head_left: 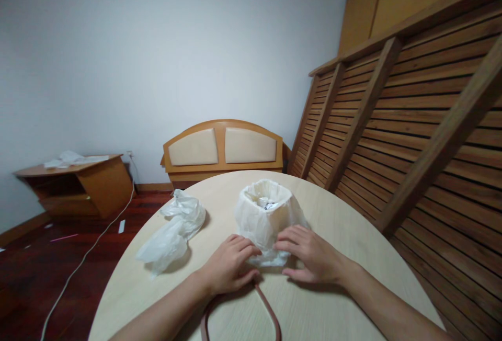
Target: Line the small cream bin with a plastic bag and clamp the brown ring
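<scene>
A small bin lined with a white plastic bag (pixel 267 213) stands on the round pale table (pixel 345 236), with scraps visible inside its mouth. My left hand (pixel 231 265) lies at the bin's near left base, fingers curled onto the bag's lower edge. My right hand (pixel 309 257) rests at its near right base, fingers together and pressed on the plastic. A brown strap loop (pixel 270 309) lies on the table just below my hands. A loose crumpled white plastic bag (pixel 172 228) sits to the left of the bin.
A slatted wooden bed frame (pixel 415 126) leans along the right, close to the table edge. A padded headboard (pixel 223 147) stands against the far wall. A low wooden stand (pixel 78 184) with papers is at left, and a white cable (pixel 90 249) runs across the dark floor.
</scene>
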`<state>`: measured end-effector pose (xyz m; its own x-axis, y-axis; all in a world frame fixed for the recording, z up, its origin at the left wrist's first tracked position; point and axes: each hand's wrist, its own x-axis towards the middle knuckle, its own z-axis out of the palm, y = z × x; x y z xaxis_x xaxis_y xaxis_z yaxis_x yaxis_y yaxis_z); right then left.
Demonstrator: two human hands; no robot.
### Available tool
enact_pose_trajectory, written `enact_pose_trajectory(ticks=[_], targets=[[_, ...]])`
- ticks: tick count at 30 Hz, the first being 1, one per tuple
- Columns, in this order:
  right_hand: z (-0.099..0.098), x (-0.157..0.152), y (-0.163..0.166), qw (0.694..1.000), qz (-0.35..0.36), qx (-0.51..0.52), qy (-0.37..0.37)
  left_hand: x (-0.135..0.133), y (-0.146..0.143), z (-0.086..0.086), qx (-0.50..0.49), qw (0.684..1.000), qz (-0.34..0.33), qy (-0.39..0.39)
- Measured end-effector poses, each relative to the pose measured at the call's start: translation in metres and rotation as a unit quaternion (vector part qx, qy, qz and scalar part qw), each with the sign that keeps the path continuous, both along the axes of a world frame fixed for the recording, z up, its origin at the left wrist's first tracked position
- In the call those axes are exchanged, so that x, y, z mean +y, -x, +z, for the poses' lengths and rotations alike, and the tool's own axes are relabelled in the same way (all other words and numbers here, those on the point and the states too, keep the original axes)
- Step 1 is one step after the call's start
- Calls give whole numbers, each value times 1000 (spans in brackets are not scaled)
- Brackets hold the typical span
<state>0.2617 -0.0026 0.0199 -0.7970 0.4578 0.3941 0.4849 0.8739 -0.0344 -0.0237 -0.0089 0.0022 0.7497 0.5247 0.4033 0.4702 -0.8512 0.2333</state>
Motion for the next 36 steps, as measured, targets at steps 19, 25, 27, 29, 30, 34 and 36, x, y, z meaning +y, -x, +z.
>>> enact_pose_trajectory(ticks=[19,25,27,29,30,34,36], targets=[[19,-5,-26,959,-188,-24,210,6,16,19,-12,997,65,29],[55,7,-2,968,-195,160,12,49,4,63,-256,955,140,-56],[68,12,13,966,-162,199,-36,69,-7,77,-304,938,165,13],[76,19,27,968,-132,204,-58,89,-18,85,-337,908,212,131],[78,22,34,972,-121,196,-55,99,-24,86,-339,888,238,202],[70,29,58,983,-126,133,0,124,-36,89,-281,887,232,284],[65,27,67,982,-144,124,0,130,-35,91,-242,894,222,304]])
